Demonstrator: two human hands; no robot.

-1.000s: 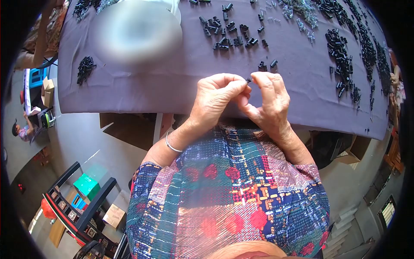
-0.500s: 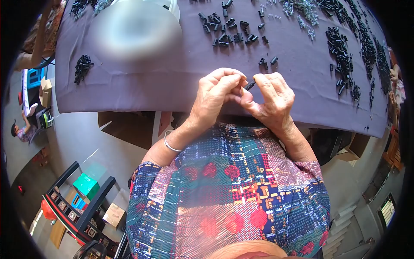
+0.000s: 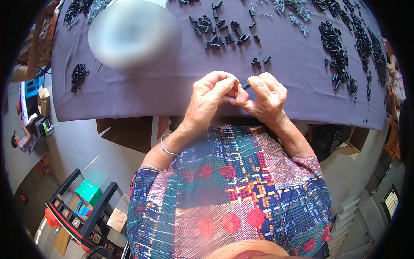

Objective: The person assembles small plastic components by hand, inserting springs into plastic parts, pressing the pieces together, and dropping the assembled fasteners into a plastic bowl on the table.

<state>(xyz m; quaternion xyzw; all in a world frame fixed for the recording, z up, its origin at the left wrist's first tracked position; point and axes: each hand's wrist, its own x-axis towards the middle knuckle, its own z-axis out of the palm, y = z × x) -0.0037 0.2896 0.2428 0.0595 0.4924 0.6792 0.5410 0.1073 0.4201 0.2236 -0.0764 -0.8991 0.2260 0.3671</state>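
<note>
A small black cylindrical part (image 3: 246, 86) sits between the thumb and fingers of my right hand (image 3: 267, 97), over the table's near edge. My left hand (image 3: 209, 95) is closed in a pinch right beside it, fingertips close to the part's left end. Whatever the left fingertips grip is hidden by the fingers. Just beyond my hands lie a loose black cylinder (image 3: 267, 59) and a small black clip-like piece (image 3: 256, 63). Farther back is a loose group of similar black pieces (image 3: 222, 39).
A purple-grey cloth (image 3: 142, 97) covers the table. At back left stands a white container, largely behind a blurred round patch. Black parts form a small pile (image 3: 79, 77) at left and long heaps (image 3: 334, 45) at right. Clear springs (image 3: 297, 13) lie at the back. A person (image 3: 26, 140) is far left.
The view has shifted slightly, so the table items appear a little left. Both hands stay together, and less of the black part shows between the fingers now.
</note>
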